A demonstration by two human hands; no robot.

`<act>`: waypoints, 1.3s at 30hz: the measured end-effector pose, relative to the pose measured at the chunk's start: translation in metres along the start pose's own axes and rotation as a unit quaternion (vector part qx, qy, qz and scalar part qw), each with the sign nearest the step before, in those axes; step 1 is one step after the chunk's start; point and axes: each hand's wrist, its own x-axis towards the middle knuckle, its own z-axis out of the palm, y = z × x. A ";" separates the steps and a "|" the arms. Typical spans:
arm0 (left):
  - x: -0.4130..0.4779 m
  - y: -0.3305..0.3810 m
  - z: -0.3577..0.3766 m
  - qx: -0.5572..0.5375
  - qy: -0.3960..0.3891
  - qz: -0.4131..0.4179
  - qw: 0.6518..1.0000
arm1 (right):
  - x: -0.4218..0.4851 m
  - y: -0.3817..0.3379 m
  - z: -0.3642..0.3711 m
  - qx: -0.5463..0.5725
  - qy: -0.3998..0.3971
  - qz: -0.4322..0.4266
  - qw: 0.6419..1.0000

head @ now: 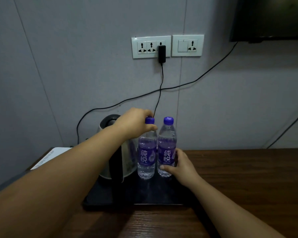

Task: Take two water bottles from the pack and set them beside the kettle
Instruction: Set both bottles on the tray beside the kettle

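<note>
Two clear water bottles with purple labels and purple caps stand upright side by side on a black tray (110,200), just right of a steel kettle (126,162). My left hand (136,122) grips the neck of the left bottle (146,157) right under its cap. My right hand (181,165) wraps the lower body of the right bottle (166,152). Both bottles rest on the tray and touch each other. No pack is in view.
The tray sits on a dark wooden table (239,186) against a grey wall. A white paper (48,157) lies at the table's far left. Wall sockets (151,47) hold a black plug, and cables hang down behind the kettle. A dark screen (272,18) hangs top right.
</note>
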 end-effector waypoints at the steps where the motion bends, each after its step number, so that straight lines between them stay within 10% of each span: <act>1: 0.000 0.001 0.003 0.005 0.012 -0.009 1.000 | 0.000 -0.001 0.000 -0.007 -0.004 -0.006 1.000; 39: 0.004 -0.006 -0.002 -0.064 -0.046 0.049 0.996 | -0.002 0.005 -0.003 -0.056 -0.020 -0.046 0.997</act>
